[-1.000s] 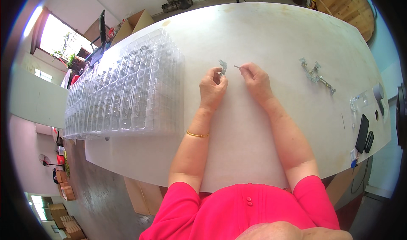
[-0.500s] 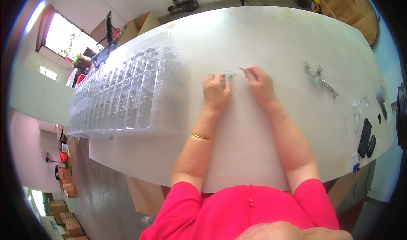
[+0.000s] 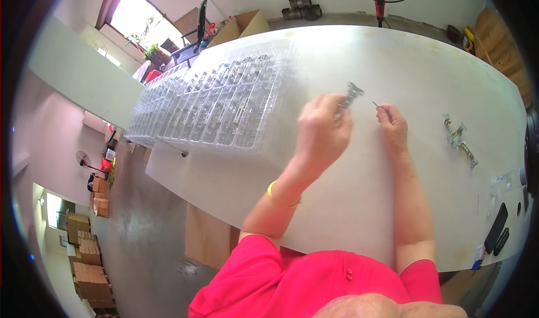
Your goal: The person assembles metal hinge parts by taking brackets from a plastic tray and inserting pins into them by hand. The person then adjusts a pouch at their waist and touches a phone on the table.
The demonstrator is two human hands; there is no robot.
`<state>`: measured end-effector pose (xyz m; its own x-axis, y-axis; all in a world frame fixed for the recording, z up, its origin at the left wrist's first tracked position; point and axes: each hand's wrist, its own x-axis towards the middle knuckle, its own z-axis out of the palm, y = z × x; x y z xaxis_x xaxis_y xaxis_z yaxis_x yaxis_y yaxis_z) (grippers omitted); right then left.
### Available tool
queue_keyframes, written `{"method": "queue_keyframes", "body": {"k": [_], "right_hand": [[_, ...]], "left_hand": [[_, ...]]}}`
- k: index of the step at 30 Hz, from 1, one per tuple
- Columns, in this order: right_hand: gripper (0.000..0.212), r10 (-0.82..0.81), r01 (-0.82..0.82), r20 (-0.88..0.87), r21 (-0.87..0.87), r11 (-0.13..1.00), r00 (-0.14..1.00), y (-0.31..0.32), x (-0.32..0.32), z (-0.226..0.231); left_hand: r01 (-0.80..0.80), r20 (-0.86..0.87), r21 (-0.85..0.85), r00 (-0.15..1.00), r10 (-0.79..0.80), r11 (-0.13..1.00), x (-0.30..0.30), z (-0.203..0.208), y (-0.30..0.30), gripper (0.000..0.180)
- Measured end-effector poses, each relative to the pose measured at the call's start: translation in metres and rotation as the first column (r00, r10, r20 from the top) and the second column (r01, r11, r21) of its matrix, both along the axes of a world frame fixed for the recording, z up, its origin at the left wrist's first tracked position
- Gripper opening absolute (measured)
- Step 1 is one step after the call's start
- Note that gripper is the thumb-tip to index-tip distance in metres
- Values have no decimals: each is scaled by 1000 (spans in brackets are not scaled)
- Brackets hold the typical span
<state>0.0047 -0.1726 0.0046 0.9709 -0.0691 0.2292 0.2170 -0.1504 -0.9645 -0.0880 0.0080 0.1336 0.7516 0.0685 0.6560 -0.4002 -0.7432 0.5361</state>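
My left hand (image 3: 323, 131) is raised over the white table (image 3: 359, 205), its fingers closed on a small silvery metal fitting (image 3: 353, 90). The fitting's wider end sticks out beyond the fingertips; the rest is hidden by my hand. A little to the right, my right hand (image 3: 395, 130) pinches a thin dark rod (image 3: 375, 103) whose tip points toward the fitting. Rod and fitting are apart. Left of my hands stand stacked clear plastic trays (image 3: 216, 128), their compartments filled with many small metal parts.
Several joined metal pieces (image 3: 460, 141) lie on the table to the right. Nearer the right edge are a black oblong object (image 3: 496, 228) and a smaller black one (image 3: 501, 241). Beyond the table are a fan (image 3: 380, 6) and an open cardboard box (image 3: 247, 26).
My left hand has lifted with the metal fitting, which now shows more of its length. My right hand still holds the rod. The whole view has shifted leftward, so things appear further right.
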Motion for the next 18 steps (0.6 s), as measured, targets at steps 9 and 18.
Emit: {"method": "queue_keyframes", "body": {"k": [9,18], "right_hand": [[11,15,-15,-32,0,1000,999,3,-5,8],[9,8,-6,31,-57,998,999,3,-3,1]], "left_hand": [[-322,-46,98,944,327,942,-46,58,88,21],[-337,-298,289,858,419,896,-34,64,112,23]]}}
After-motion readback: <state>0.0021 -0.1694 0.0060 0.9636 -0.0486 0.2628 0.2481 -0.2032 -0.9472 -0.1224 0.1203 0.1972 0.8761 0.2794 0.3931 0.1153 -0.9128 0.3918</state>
